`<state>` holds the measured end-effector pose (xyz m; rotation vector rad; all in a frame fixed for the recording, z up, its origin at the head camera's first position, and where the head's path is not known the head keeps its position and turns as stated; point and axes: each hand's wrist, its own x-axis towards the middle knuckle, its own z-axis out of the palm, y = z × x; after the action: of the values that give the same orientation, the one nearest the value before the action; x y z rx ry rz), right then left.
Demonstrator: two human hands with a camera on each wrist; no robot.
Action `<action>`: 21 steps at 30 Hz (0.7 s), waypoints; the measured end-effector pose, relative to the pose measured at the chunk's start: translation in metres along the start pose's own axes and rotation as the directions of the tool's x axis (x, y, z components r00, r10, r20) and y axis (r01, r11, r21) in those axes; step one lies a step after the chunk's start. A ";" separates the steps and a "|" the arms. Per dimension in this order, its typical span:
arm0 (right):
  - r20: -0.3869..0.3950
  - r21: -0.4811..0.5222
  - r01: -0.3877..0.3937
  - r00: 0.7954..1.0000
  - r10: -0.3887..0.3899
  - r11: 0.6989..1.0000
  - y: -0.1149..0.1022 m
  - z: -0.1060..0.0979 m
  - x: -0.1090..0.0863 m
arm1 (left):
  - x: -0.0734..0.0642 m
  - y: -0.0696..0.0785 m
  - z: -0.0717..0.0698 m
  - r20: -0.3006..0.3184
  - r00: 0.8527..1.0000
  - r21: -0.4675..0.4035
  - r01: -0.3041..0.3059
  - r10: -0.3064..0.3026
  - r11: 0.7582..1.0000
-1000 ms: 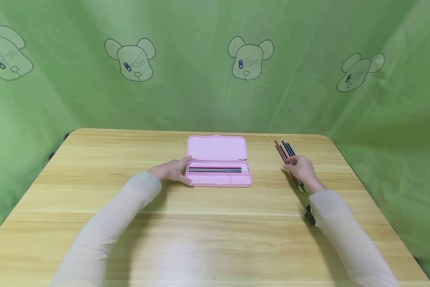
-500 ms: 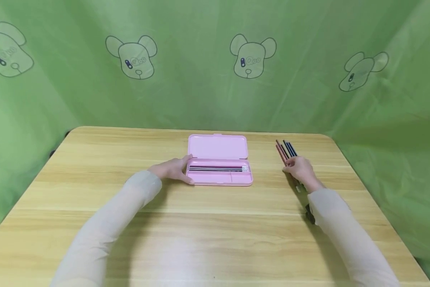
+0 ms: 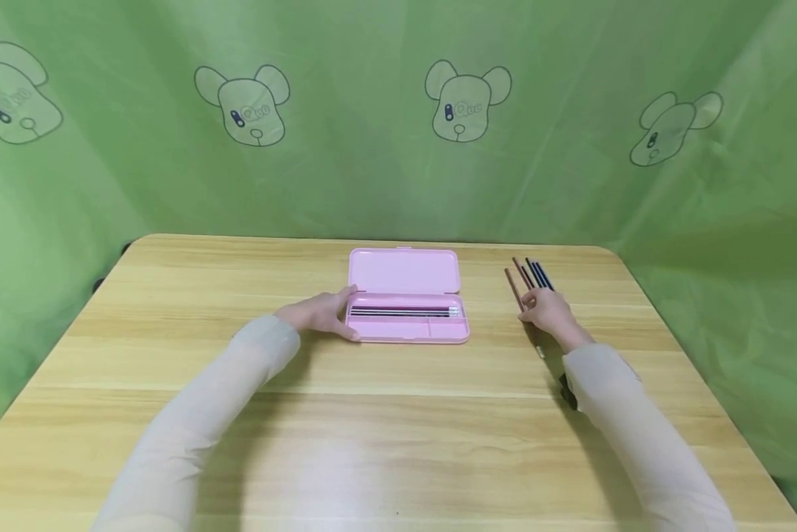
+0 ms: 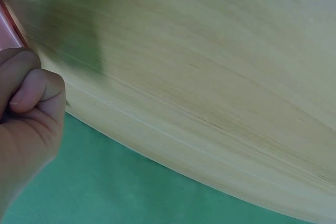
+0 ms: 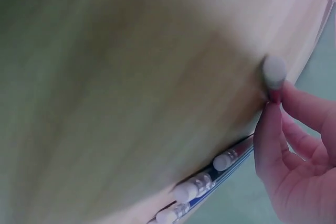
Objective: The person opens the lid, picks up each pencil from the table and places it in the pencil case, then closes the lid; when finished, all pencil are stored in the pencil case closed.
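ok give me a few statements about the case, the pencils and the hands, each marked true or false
1. The pink pencil case is open on the table. True.
2. Both hands grip the case. False: the right hand pinches a pencil.
3. The left hand is at the left end of the case. True.
4. The case holds nothing. False: several stored pencils lie in its rear compartment.
5. The pencils outside it are on its left. False: the loose pencils are on its right.

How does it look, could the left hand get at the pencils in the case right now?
Probably yes. The left hand holds the case at its left end, beside those pencils, and the open lid leaves them uncovered.
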<state>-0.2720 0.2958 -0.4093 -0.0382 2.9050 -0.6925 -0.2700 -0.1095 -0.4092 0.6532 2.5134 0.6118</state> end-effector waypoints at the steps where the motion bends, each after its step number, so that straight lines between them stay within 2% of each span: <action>1: 0.006 0.009 -0.007 1.000 0.007 1.000 0.000 0.000 0.000 | 0.000 0.000 0.000 -0.002 1.000 0.000 -0.004 0.004 1.000; 6: 0.032 0.109 -0.035 0.999 0.031 0.993 0.000 0.001 -0.001 | 0.000 -0.002 0.002 -0.008 1.000 0.004 -0.017 0.017 1.000; 12: 0.051 0.283 -0.060 0.998 0.048 0.957 -0.006 0.001 0.001 | -0.001 -0.003 0.000 -0.001 1.000 -0.002 -0.007 0.007 1.000; 21: -0.015 0.326 0.023 1.000 -0.019 0.945 -0.031 0.001 0.002 | 0.001 -0.003 0.001 0.006 1.000 -0.012 -0.009 0.009 1.000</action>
<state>-0.2741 0.2673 -0.3965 -0.0259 2.7630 -1.1716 -0.2714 -0.1115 -0.4117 0.6609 2.5009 0.6274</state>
